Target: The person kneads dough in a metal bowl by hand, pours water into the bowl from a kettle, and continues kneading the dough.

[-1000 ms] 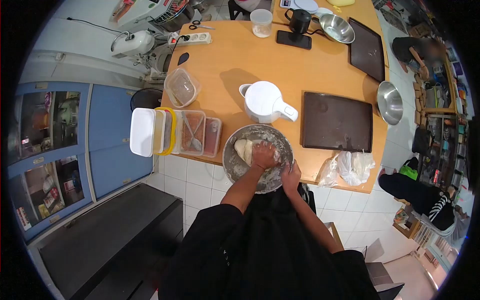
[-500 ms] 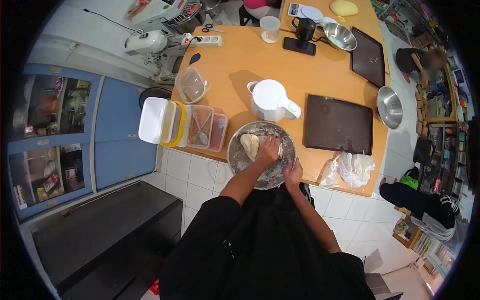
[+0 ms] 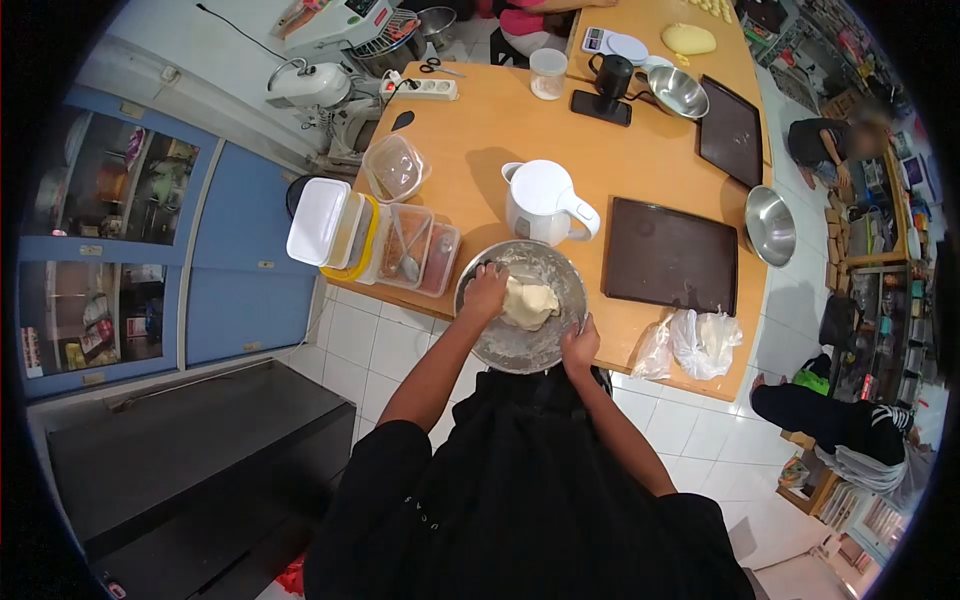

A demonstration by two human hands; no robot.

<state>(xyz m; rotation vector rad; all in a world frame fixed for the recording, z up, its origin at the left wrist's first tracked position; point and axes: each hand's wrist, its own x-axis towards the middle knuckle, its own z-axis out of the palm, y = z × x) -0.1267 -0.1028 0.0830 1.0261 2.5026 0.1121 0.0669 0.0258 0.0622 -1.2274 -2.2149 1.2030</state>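
Note:
A metal bowl (image 3: 520, 355) smeared with flour rests at the table's near edge, and a pale lump of dough (image 3: 530, 304) lies in it. On the bowl's left inner side is my left hand (image 3: 486, 288), its fingers bent at the left edge of the dough; whether they grip any of it is unclear. My right hand (image 3: 579, 347) holds the bowl's right rim. Just beyond the bowl stands a white jug (image 3: 540, 200) with its handle to the right.
Left of the bowl are plastic containers (image 3: 405, 245). A dark tray (image 3: 671, 255) and plastic bags (image 3: 695, 343) lie to the right, with a steel bowl (image 3: 770, 226) at the right edge. Other people (image 3: 822, 145) are at the far side and the right.
My left hand has moved from the right part of the bowl to its left side. The dough now lies nearer the middle, right of that hand. My right hand stays at the rim.

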